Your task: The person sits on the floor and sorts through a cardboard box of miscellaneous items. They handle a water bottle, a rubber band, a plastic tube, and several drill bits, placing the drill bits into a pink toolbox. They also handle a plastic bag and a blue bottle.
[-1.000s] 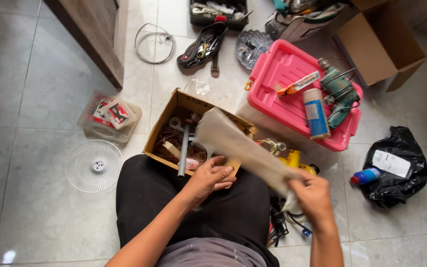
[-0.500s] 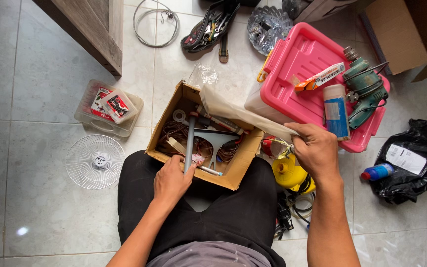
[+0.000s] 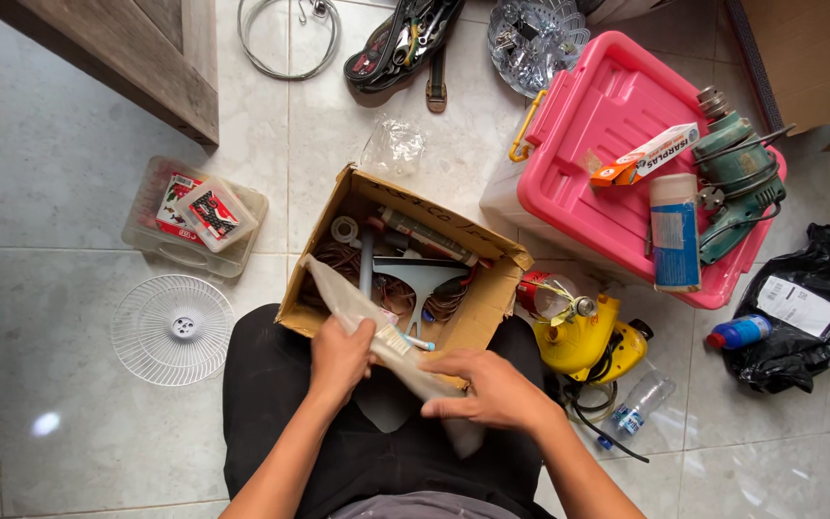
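On the tiled floor, both hands, left hand and right hand, grip a plastic bag.

A: Hand status?
B: Left hand and right hand both gripped clear plastic bag over cardboard box.
A: Surroundings?
B: Pink bin at right; fan grille at left.

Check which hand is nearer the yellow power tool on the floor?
Right. The right hand sits just left of the yellow power tool, gripping the plastic bag over the lap. The left hand holds the bag farther away, at the cardboard box front edge.
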